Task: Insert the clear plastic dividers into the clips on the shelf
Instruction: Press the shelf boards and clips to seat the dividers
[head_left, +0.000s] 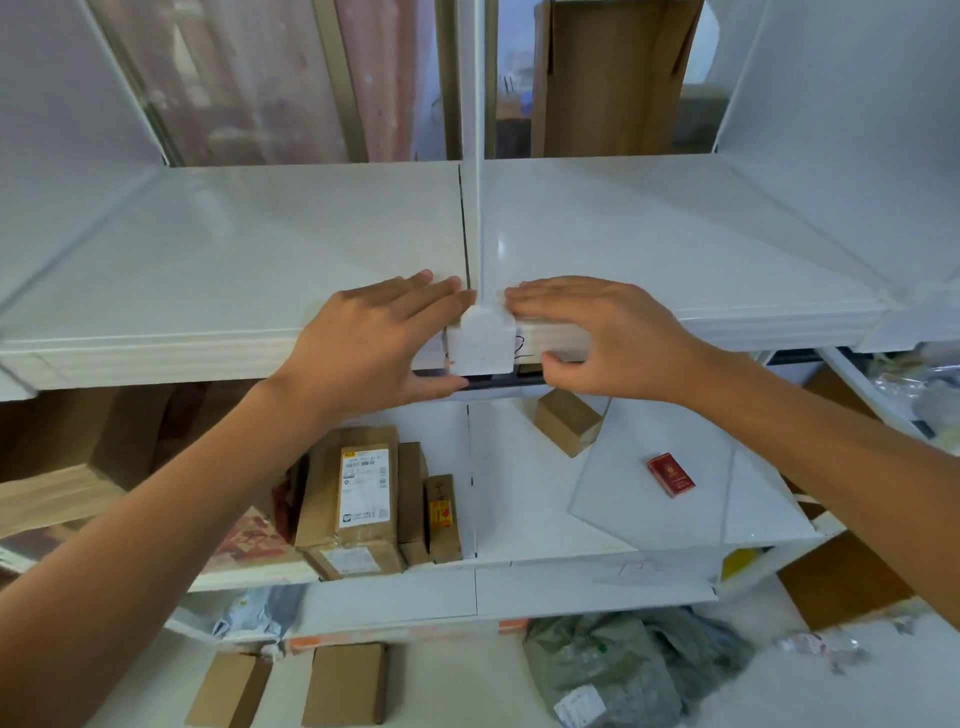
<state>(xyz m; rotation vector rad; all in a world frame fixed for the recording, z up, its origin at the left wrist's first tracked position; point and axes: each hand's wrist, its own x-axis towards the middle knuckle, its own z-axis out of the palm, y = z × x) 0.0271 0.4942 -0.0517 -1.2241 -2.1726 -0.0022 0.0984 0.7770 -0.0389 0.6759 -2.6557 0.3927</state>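
The clear divider (478, 156) runs out of the top edge above the white clip (482, 340). Beside the clip, handwriting on the shelf (727, 327) lip is partly covered by the right hand (597, 332). Below the clip, the box label (364, 486) is too small to read.

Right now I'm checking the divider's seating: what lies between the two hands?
In the head view, the white clip sits between the left hand and right hand, holding the upright clear divider.
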